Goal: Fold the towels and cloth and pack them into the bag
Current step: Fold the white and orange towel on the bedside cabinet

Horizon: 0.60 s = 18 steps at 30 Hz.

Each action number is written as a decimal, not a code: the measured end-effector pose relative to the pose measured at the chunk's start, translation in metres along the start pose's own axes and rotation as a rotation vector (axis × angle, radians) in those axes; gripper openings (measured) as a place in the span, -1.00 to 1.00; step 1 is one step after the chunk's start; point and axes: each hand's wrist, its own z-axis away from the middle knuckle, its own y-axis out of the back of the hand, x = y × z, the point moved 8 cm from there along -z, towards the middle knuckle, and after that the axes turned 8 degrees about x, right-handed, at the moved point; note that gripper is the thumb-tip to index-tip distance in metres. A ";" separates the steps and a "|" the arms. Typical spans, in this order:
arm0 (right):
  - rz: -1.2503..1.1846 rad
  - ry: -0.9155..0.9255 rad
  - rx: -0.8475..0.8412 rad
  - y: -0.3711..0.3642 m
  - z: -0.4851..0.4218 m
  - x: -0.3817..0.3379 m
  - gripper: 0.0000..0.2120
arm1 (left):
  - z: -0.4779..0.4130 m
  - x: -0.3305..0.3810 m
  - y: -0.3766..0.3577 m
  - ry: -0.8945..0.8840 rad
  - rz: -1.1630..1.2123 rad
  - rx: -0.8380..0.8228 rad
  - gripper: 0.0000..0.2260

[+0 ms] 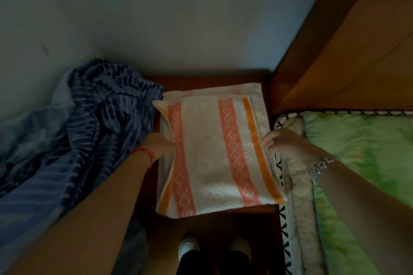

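On the dark wooden stand [210, 79] between both hands lies the striped towel [214, 156], folded, its long axis running near to far, atop another towel [260, 110]. Left hand [158, 145] pinches its left edge; right hand [283, 143] touches the right edge, fingers loosely curled. Both reach equally. Blue cloth [93, 123] lies left. No bag shows.

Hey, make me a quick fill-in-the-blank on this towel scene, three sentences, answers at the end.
1. The top towel has pink and ______ stripes.
2. The left hand touches the towel's edge, and its wrist wears a ______ string.
3. The crumpled cloth beside that hand is striped white and ______.

Missing words: orange; red; blue
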 end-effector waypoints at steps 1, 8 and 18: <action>-0.051 -0.012 0.031 0.001 -0.006 -0.003 -0.74 | -0.008 0.002 0.010 -0.008 0.106 0.100 -0.86; -0.431 -0.075 0.144 -0.004 -0.040 -0.021 -0.49 | -0.048 0.004 0.016 0.018 0.485 0.290 -0.51; -0.565 -0.185 0.196 -0.011 -0.076 -0.021 -0.50 | -0.074 0.012 -0.001 0.089 0.582 0.340 -0.77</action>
